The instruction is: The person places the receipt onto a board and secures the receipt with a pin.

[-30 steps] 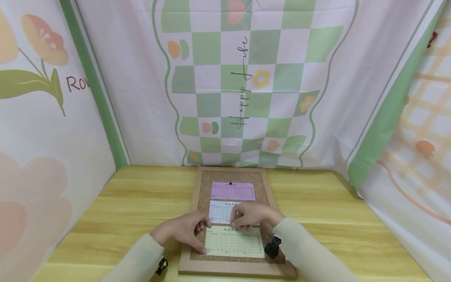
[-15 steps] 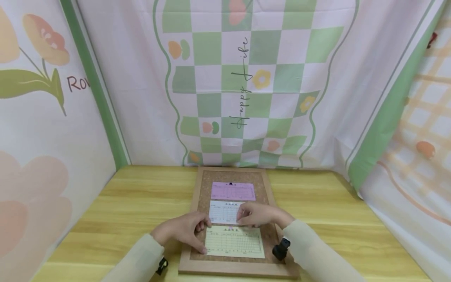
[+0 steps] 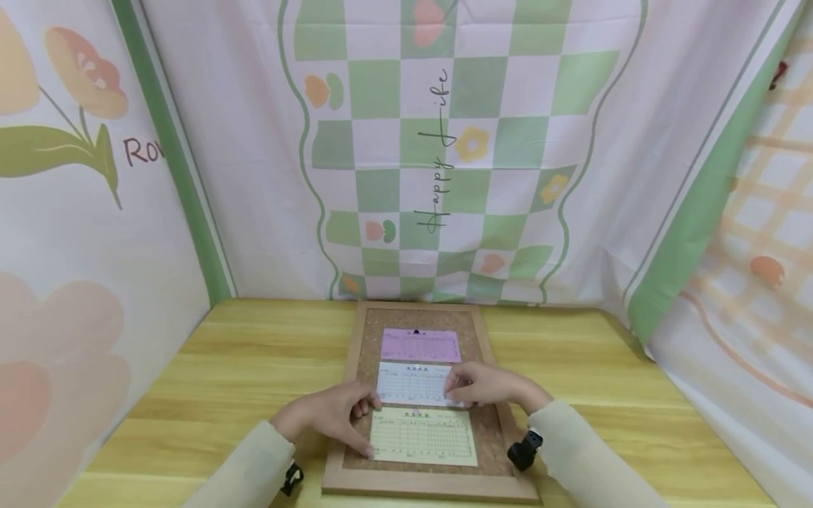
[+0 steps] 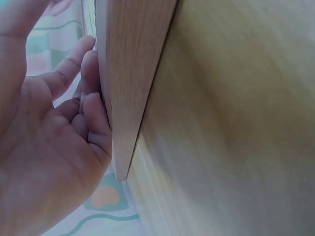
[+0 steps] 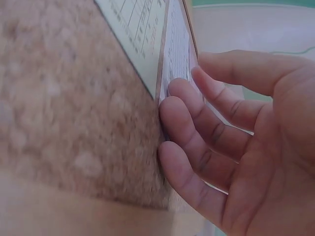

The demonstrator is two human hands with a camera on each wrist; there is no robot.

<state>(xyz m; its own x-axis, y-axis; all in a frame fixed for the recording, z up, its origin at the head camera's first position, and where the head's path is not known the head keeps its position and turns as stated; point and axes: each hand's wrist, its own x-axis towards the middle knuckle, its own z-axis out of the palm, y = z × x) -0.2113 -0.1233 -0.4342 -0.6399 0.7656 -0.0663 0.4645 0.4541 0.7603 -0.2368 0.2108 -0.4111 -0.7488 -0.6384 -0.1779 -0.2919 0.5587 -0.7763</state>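
Observation:
On a wood-framed cork board (image 3: 492, 437), a yellow printed slip (image 3: 422, 441) lies nearest the person. Beyond it are a pale blue slip (image 3: 406, 384) and a purple slip (image 3: 420, 346). A small pink pushpin (image 3: 416, 412) shows at the yellow slip's top edge; a black pushpin (image 3: 416, 331) marks the purple one's. My left hand (image 3: 330, 416) spreads thumb and index finger along the yellow slip's left side, the thumb at its lower corner. Over the pale blue slip's right end, my right hand (image 3: 485, 386) has loosely bent fingers with nothing visible between them.
The board lies lengthwise on a wooden table (image 3: 267, 353), its far end close to a checked curtain (image 3: 425, 176). Fabric also hangs along the left and right sides. Each wrist wears a black camera strap, the right one (image 3: 525, 450) beside the board's right edge.
My right hand has moved right, away from the yellow slip's top middle, uncovering the pink pushpin and more of the pale blue slip. The left hand has stayed in place.

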